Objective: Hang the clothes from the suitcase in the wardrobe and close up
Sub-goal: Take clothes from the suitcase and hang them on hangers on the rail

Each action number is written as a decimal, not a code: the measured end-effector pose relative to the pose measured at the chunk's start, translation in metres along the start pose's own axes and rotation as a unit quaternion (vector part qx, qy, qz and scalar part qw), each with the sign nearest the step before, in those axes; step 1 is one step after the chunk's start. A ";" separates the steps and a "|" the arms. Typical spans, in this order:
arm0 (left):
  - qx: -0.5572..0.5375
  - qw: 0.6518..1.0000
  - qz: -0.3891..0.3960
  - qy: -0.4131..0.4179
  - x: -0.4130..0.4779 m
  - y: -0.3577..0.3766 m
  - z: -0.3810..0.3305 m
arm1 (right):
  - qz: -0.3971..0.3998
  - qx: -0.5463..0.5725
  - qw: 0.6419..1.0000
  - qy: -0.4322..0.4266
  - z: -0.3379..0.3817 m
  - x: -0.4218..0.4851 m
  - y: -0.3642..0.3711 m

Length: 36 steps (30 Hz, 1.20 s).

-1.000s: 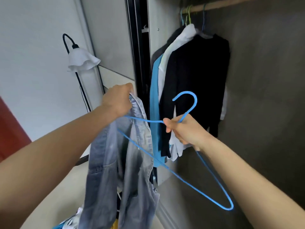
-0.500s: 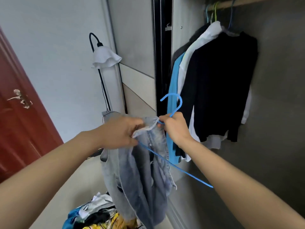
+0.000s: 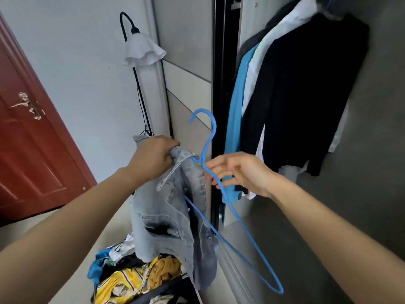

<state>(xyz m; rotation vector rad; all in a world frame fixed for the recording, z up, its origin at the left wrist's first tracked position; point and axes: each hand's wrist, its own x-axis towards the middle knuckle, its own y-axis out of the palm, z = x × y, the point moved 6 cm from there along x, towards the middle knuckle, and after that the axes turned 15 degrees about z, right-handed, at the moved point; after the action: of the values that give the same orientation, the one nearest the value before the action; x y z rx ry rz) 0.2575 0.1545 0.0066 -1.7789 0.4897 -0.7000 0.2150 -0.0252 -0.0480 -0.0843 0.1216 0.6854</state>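
A pale denim jacket hangs from my left hand, which grips its collar. A blue wire hanger has one arm pushed inside the jacket at the collar; its hook points up. My right hand holds the hanger's other arm just below the neck, fingers curled loosely round the wire. Below, the suitcase shows a heap of clothes, yellow, blue and black. In the open wardrobe hang a black garment, a white shirt and a blue top.
The wardrobe's dark door frame stands just behind the hanger. A floor lamp with a white shade is against the wall on the left. A red door with a metal handle is at the far left.
The view has dropped and turned left. The hanger's arm has gone into the jacket's collar, and my right hand has slid from the neck down onto the free arm.
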 end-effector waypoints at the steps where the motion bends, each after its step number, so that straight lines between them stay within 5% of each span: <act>1: 0.007 1.000 -0.008 0.007 0.000 0.001 0.000 | -0.026 -0.054 0.997 0.044 -0.017 -0.001 -0.011; 5: 0.009 0.998 -0.061 0.016 0.006 -0.005 0.007 | 0.062 -0.261 0.945 0.188 -0.086 0.017 0.006; 8: 0.024 0.994 -0.101 0.036 0.009 -0.016 0.006 | 0.023 -0.297 0.932 0.205 -0.136 0.052 0.009; 15: 0.142 0.989 -0.043 0.003 -0.016 -0.042 0.043 | -0.090 -0.133 0.978 0.131 -0.110 0.039 0.000; 20: 0.211 0.969 0.076 -0.101 -0.045 -0.022 0.080 | -0.125 -0.262 0.955 0.056 -0.066 0.031 -0.031; 22: 0.227 0.967 0.073 -0.094 -0.047 -0.018 0.081 | -0.101 -0.382 0.913 0.102 -0.050 0.031 -0.036; 26: 0.242 0.969 0.032 -0.049 -0.040 -0.013 0.073 | -0.165 -0.626 0.735 0.201 -0.038 0.024 -0.057; 30: 0.236 0.966 0.015 -0.107 -0.036 -0.009 0.078 | -0.239 -0.643 0.679 0.263 -0.042 0.003 -0.076; 36: 0.239 0.956 0.035 -0.167 -0.023 0.003 0.070 | -0.249 -0.723 0.575 0.290 -0.024 0.000 -0.073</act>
<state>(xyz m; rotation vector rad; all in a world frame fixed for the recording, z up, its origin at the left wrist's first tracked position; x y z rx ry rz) 0.2875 0.2176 -0.0165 -1.3743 0.1335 -0.4100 0.2595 -0.0836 -0.0690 -1.9085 0.1243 -0.0228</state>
